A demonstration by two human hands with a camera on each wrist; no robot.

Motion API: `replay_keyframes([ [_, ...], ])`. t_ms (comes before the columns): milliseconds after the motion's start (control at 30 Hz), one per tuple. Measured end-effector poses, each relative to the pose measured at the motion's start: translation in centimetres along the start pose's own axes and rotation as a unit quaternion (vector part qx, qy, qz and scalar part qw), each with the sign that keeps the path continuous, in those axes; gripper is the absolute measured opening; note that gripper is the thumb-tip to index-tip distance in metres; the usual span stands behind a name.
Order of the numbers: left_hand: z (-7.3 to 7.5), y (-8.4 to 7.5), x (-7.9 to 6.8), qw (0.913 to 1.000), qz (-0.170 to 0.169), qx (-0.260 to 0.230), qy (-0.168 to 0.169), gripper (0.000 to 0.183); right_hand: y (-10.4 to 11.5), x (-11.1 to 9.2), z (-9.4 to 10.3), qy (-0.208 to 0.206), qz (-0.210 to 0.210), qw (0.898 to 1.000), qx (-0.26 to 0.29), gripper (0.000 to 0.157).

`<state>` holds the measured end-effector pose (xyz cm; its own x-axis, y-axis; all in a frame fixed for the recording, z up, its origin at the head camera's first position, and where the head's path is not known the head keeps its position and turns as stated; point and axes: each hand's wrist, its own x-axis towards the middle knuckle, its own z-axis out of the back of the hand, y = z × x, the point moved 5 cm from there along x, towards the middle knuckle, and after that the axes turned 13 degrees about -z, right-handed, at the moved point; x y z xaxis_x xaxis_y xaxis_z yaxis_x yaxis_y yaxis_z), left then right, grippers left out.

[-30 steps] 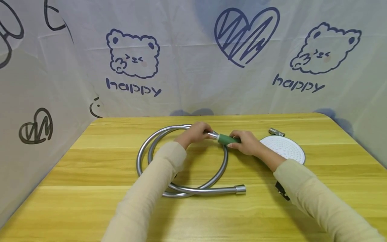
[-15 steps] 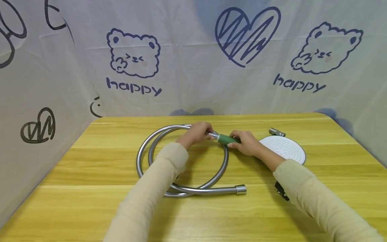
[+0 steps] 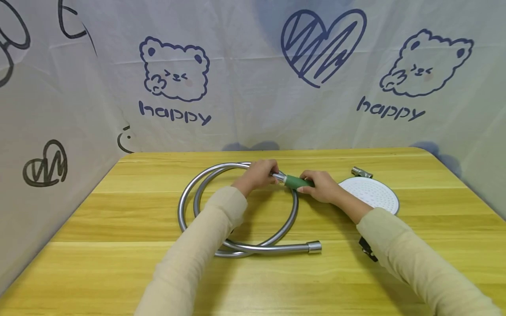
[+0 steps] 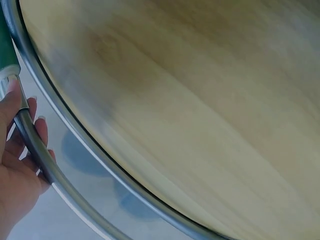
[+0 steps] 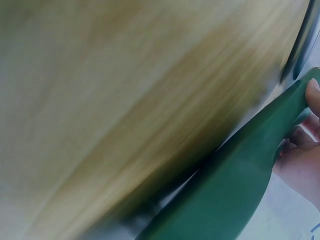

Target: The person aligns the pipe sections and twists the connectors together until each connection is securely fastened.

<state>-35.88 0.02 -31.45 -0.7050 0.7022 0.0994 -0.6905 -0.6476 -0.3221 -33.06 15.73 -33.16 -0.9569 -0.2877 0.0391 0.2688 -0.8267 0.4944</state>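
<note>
A shower head with a white spray face (image 3: pixel 371 193) lies to the right in the head view, partly behind my right forearm. My right hand (image 3: pixel 322 186) grips its green handle (image 3: pixel 294 182) near the end. At the handle's tip, my left hand (image 3: pixel 258 173) pinches the metal end nut (image 4: pixel 15 92) of the silver shower hose (image 3: pixel 292 215). The nut meets the pale collar of the handle in the left wrist view; whether it is threaded on cannot be seen. In the right wrist view the green handle (image 5: pixel 225 180) broadens away from the hand.
The hose lies coiled on the wooden table (image 3: pixel 118 263), its free metal end (image 3: pixel 314 247) pointing right. Behind the shower head lies a small metal fitting (image 3: pixel 361 172). A black part (image 3: pixel 368 250) shows beside my right sleeve. White printed cloth (image 3: pixel 245 87) walls the back.
My left wrist and sleeve have shifted slightly to the right, with the fingers still at the nut. The right hand and shower head look unmoved.
</note>
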Motion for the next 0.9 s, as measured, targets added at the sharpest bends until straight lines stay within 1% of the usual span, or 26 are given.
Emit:
replay_keyframes([
  [100, 0.0, 0.0, -0.1, 1.0000, -0.001, -0.008, 0.006, 0.025, 0.0, 0.1, -0.1, 0.001, 0.004, 1.000, -0.001, 0.025],
  [200, 0.2, 0.0, -0.3, 0.9998, -0.012, -0.015, 0.005, 0.026, 0.1, 0.1, -0.1, 0.001, 0.005, 1.000, 0.000, 0.025],
  [333, 0.2, 0.4, 0.0, 0.9991, -0.024, -0.035, 0.005, 0.029, 0.2, 0.1, 0.0, 0.000, 0.002, 1.000, 0.001, 0.025],
  [433, -0.1, 0.6, 0.2, 0.9985, -0.048, -0.025, -0.001, 0.030, 0.3, 0.1, -0.1, 0.001, 0.000, 1.000, -0.002, 0.025],
  [500, -1.6, 2.8, 1.3, 0.9961, -0.081, -0.028, -0.021, 0.033, 0.3, 0.1, -0.1, 0.001, 0.000, 1.000, -0.005, 0.025],
  [533, -2.0, 3.3, 1.6, 0.9960, -0.084, -0.028, -0.018, 0.034, 0.4, 0.1, -0.1, 0.001, 0.001, 1.000, -0.006, 0.025],
  [600, -2.7, 4.4, 2.2, 0.9963, -0.078, -0.033, -0.011, 0.034, 0.4, 0.2, -0.1, 0.001, 0.002, 1.000, -0.006, 0.025],
  [667, -2.8, 4.7, 2.5, 0.9970, -0.061, -0.046, -0.001, 0.032, 0.4, 0.2, -0.1, 0.000, 0.003, 1.000, -0.005, 0.024],
  [733, -1.4, 2.5, 1.2, 0.9989, -0.033, -0.031, 0.016, 0.026, 0.5, 0.2, -0.1, -0.001, 0.004, 1.000, -0.002, 0.023],
  [800, -0.4, 1.0, 0.3, 0.9994, -0.030, -0.017, 0.007, 0.023, 0.5, 0.2, -0.1, -0.002, 0.004, 1.000, -0.001, 0.023],
  [900, 0.3, 0.0, -0.4, 0.9998, -0.022, -0.003, 0.002, 0.022, 0.5, 0.2, -0.1, -0.003, 0.006, 1.000, 0.002, 0.023],
])
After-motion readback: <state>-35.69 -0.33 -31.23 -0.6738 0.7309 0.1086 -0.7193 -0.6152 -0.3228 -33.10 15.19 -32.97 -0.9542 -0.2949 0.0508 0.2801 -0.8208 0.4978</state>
